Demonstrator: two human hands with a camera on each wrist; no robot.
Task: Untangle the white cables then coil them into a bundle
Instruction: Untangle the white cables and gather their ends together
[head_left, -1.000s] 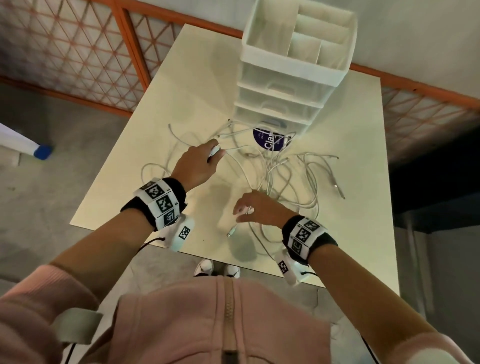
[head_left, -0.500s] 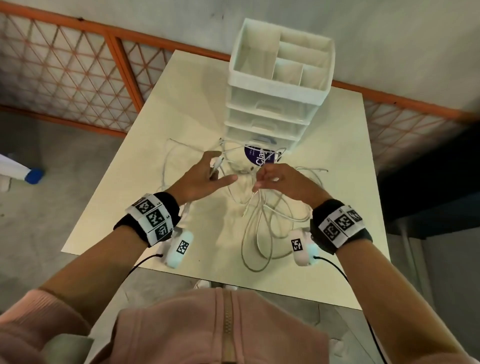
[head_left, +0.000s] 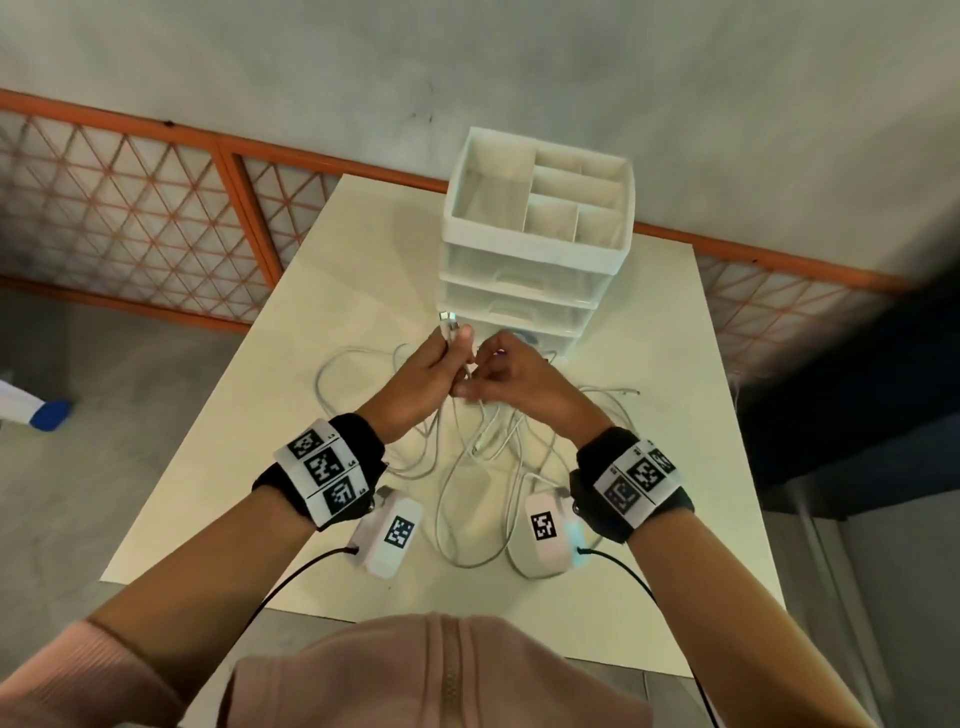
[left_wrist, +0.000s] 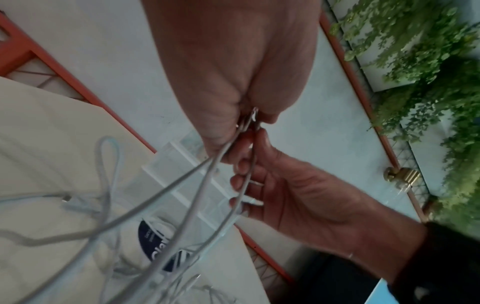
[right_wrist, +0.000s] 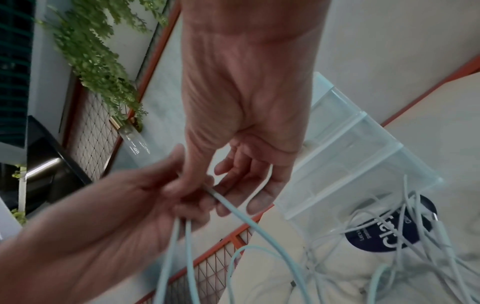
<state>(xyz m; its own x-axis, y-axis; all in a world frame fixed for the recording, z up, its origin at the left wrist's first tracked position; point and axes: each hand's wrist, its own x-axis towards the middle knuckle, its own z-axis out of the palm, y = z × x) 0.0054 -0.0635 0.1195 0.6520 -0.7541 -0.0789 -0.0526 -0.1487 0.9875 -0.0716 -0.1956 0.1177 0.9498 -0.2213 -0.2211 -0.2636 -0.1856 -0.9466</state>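
Observation:
Several white cables (head_left: 485, 441) lie tangled on the cream table (head_left: 332, 291). Strands of them rise to my hands, which are held together above the table in front of the drawer unit. My left hand (head_left: 452, 353) grips a few strands in its fist, and their metal-tipped plugs (head_left: 448, 321) stick up above the fingers. My right hand (head_left: 478, 374) touches the left and pinches one white cable (right_wrist: 244, 218) just below the left fist. In the left wrist view the strands (left_wrist: 166, 189) hang from the fist down to the heap, and the right hand's fingers (left_wrist: 241, 183) curl round one.
A white drawer organiser (head_left: 535, 249) with open top compartments stands at the table's back. A round dark-blue labelled object (right_wrist: 389, 232) lies at its foot under cable loops. An orange lattice railing (head_left: 130, 218) runs behind. The table's near edge is close to my body.
Both hands have risen from the table and come together. The left hand has lifted the cable ends upward, and the right hand has moved from the near side up to the left fist.

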